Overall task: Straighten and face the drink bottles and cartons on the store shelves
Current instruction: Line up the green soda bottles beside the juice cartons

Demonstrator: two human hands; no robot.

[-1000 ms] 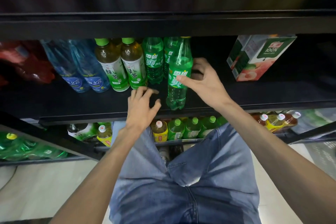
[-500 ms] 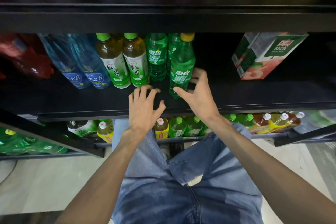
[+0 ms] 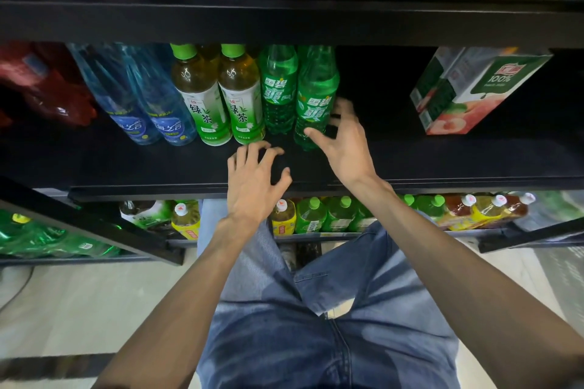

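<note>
Basically the risk here is a tip-over: the right-hand Sprite bottle [image 3: 316, 98] is tall and narrow, standing on the dark middle shelf [image 3: 94, 164] just beside its twin Sprite bottle [image 3: 278, 88], and a sideways shove from the thumb could knock it into that one and on into the two green tea bottles [image 3: 221, 95] packed tight to the left. Pushing too deep would bury it back in shadow, label lost. The right hand [image 3: 344, 142] is spread round the bottle's lower half, thumb tip touching the front low on the bottle, below the label; fingers [image 3: 343, 106] reach past its right side, blurred, so I cannot tell whether they touch or actually clamp it. Bottle sits between thumb and fingers, label facing out. Left hand [image 3: 252, 180] holds nothing, fingers loosely curled, tips resting on the shelf in front of the twin Sprite bottle, apart from it. A juice carton [image 3: 474, 88] stands alone, turned at an angle, well apart to the right, likely next to face.
</note>
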